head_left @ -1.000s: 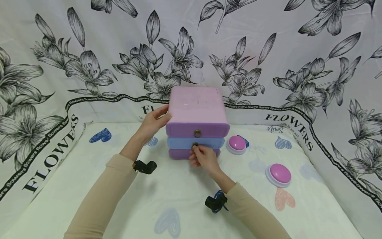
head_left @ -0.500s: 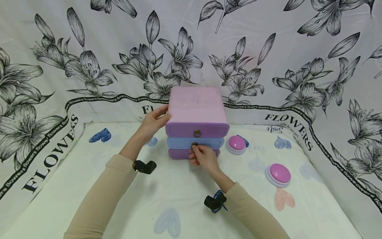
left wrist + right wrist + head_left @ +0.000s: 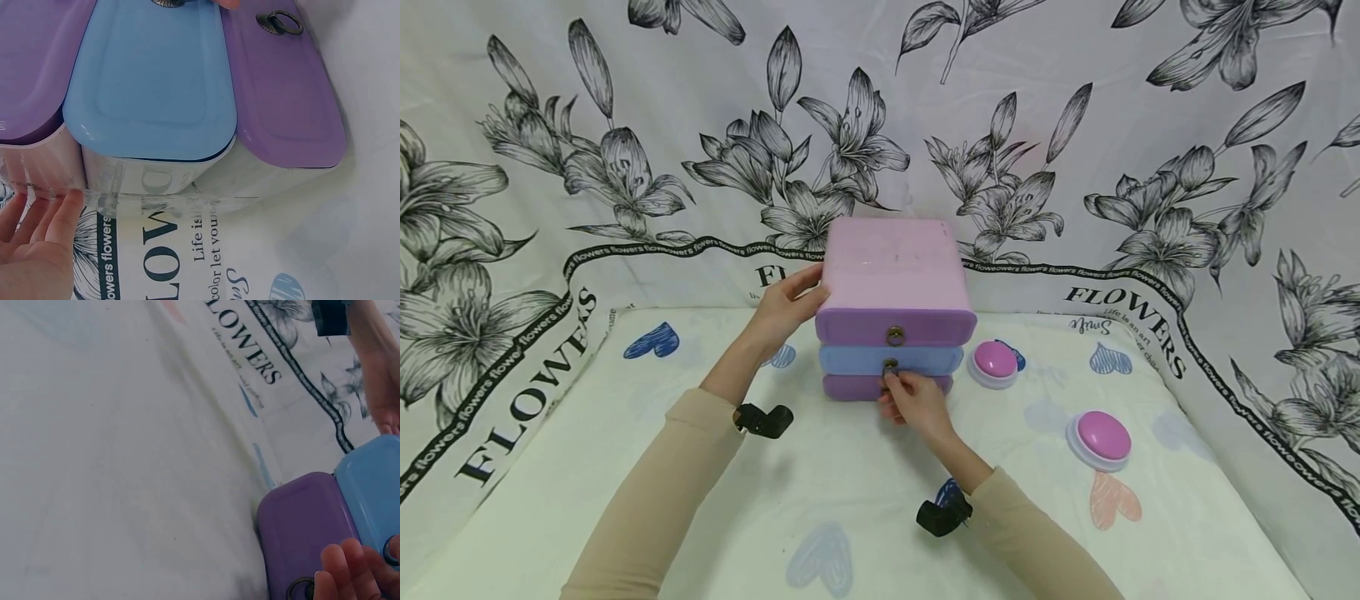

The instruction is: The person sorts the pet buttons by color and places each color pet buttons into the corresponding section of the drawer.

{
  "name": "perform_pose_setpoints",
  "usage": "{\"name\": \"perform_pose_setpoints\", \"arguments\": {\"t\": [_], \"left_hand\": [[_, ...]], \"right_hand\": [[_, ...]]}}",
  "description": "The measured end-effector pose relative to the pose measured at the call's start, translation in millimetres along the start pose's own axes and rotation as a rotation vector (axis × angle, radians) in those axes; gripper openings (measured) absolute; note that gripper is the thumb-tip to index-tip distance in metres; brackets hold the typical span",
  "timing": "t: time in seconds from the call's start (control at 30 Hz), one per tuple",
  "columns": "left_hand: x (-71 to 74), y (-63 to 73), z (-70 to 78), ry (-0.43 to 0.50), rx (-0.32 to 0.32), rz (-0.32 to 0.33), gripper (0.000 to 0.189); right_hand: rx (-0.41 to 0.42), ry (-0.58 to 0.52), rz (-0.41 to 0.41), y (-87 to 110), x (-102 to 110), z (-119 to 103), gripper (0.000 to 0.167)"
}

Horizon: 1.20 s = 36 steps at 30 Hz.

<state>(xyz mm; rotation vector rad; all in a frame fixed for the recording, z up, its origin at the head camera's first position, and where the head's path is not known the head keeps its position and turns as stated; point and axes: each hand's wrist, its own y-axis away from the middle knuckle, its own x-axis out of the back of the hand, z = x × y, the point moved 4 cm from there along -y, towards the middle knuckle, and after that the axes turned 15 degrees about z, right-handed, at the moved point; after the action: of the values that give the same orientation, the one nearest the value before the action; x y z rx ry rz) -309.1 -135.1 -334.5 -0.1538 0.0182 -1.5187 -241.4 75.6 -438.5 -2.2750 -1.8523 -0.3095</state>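
Note:
A small three-tier drawer box (image 3: pixel 895 262) has a pink top. Its fronts are purple on top, a blue drawer (image 3: pixel 850 360) in the middle, and purple below. My left hand (image 3: pixel 786 308) rests against the box's upper left side; in the left wrist view its extended fingers (image 3: pixel 59 219) touch the side wall. My right hand (image 3: pixel 917 400) is at the middle front, thumb and finger pinching the blue drawer's ring pull (image 3: pixel 391 551). All drawers look closed, though the blue front shows a thin dark seam in the left wrist view. The bottom ring pull (image 3: pixel 281 24) hangs free.
Two pink push-button domes on white bases stand right of the box: a nearer button (image 3: pixel 1103 437) and a farther button (image 3: pixel 996 362). A white cloth (image 3: pixel 737 525) with printed hearts covers the surface. A floral curtain (image 3: pixel 730 100) rises close behind the box.
My right hand has lowered slightly at the blue drawer's ring pull, and its wrist has turned a little. The left hand, box and buttons have stayed put.

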Motion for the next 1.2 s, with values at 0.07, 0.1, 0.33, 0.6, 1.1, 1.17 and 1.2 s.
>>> {"name": "perform_pose_setpoints", "arguments": {"t": [0.07, 0.1, 0.33, 0.6, 1.1, 1.17, 1.2], "left_hand": [[0.2, -0.1, -0.5, -0.002, 0.0, 0.0, 0.058], [0.3, -0.2, -0.7, -0.002, 0.001, 0.0, 0.058], [0.5, -1.2, -0.9, 0.004, -0.011, 0.0, 0.058], [0.3, -2.2, -1.2, 0.001, -0.001, 0.002, 0.059], [-1.4, 7.0, 13.1, 0.011, 0.02, -0.01, 0.057], [-1.5, 11.1, 18.8, 0.013, 0.024, -0.01, 0.056], [-1.5, 12.8, 21.1, 0.011, 0.026, -0.01, 0.056]], "right_hand": [[-0.003, 0.007, -0.004, 0.8, 1.5, 4.8, 0.033], [-0.002, 0.013, -0.004, 1.4, 2.6, 6.7, 0.033], [0.016, 0.059, 0.043, 2.7, 10.2, 19.9, 0.029], [-0.022, 0.141, 0.003, 3.7, 5.6, 35.0, 0.026], [-0.277, -0.025, -0.184, 2.8, -11.4, 34.5, 0.039], [-0.297, -0.06, -0.196, 0.9, -13.5, 36.7, 0.039], [-0.309, -0.076, -0.197, -0.1, -14.7, 37.8, 0.039]]}}
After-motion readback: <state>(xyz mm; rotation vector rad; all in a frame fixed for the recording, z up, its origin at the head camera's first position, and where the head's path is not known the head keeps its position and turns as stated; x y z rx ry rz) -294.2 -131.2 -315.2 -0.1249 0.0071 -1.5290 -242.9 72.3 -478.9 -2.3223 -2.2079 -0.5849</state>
